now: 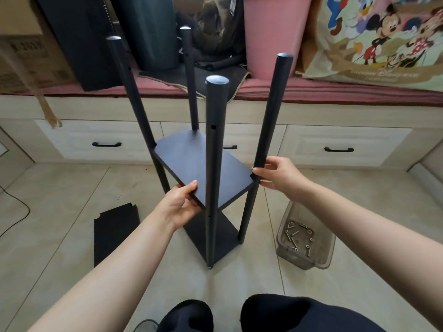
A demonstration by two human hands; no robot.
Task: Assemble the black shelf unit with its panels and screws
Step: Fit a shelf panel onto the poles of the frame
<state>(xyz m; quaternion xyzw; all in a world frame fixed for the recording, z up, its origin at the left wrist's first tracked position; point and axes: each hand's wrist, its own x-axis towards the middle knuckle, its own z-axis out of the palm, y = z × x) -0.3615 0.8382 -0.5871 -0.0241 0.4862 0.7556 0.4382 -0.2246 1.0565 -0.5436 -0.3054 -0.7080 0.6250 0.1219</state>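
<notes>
Dark-clad knees (239,315) fill the bottom of my view, and from there both of my forearms reach toward the black shelf unit (211,178) standing on the tiled floor (60,192). I take that unit as my landmark. My left hand (179,204) grips the near edge of its middle panel (191,161), thumb on top and fingers curled beneath, and the panel sits tilted between the four posts. My right hand (278,174) is wrapped around the right post (271,116) just where the panel's corner meets it, fingers curled round the tube. Below the middle panel, the bottom panel (223,236) is already seated among the posts near the floor. The near post (214,149) stands closest to me, with small holes visible along its side.

Left of the unit, a spare black panel (115,233) lies flat on the tiles. Right of the unit, a clear plastic box (304,238) holds loose screws (293,236). Behind the unit runs a bench with drawers (105,142), and on it stands a pink bin (273,34).
</notes>
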